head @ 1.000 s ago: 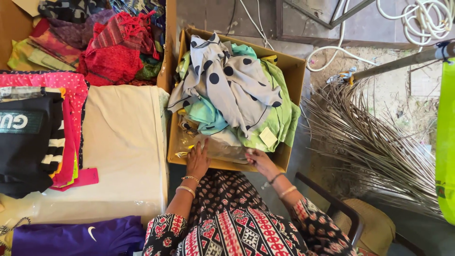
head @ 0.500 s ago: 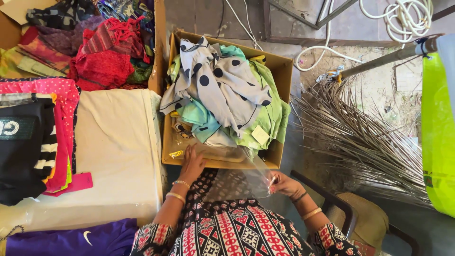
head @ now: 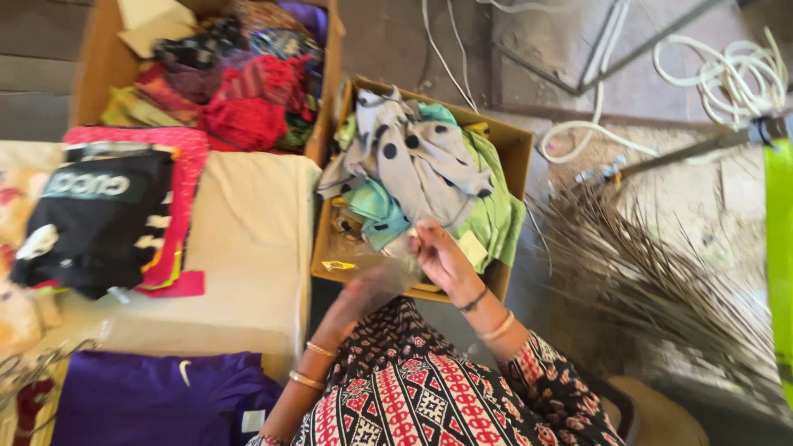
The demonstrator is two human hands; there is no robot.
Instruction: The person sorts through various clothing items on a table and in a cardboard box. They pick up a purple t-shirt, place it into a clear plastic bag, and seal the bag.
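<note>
cream table, black shirt, purple shirt

Sunlit concrete floor with white cables and dry palm fronds.

head cam | 1 view | looks steeply down | close over lap, cardboard box

Heaped clothes fill the cardboard box, leaving only its near corner open. The cream cloth beside it lies bare.
</note>
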